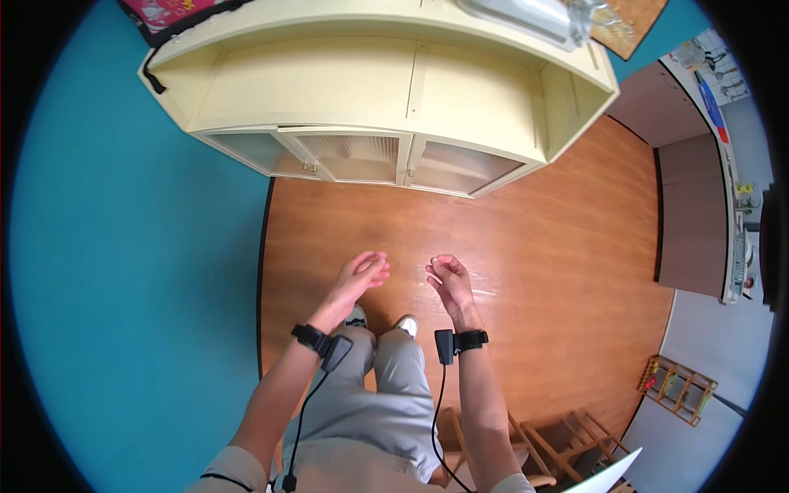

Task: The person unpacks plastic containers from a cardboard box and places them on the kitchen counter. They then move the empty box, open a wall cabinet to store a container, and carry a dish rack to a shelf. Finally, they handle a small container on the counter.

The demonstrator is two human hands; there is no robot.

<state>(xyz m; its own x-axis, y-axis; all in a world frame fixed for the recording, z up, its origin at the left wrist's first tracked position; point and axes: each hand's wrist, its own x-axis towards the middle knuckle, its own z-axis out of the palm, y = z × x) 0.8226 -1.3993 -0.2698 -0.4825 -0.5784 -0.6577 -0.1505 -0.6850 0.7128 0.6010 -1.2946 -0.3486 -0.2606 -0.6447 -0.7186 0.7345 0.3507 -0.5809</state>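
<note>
Both bare hands hang in the air over the wood-look floor [542, 246], touching nothing. My left hand [360, 277] has loosely bent fingers with nothing held in them. Apart from it, on the right, my right hand [452, 280] is half curled, its fingers spread and no object visible between them. Each wrist wears a black strap with a small device and a cable. Beyond the hands stands a cream cabinet [416, 123] with a long open shelf above ribbed-glass doors [351, 154]; the middle door looks slightly ajar.
A blue-green wall [135, 246] rises at the left. On the cabinet top lie a pink patterned item [166, 12] and a plastic-wrapped item [530, 18]. A kitchen counter [709, 185] runs along the right. Wooden chairs [555, 444] stand behind at lower right, near a small wooden rack [678, 391].
</note>
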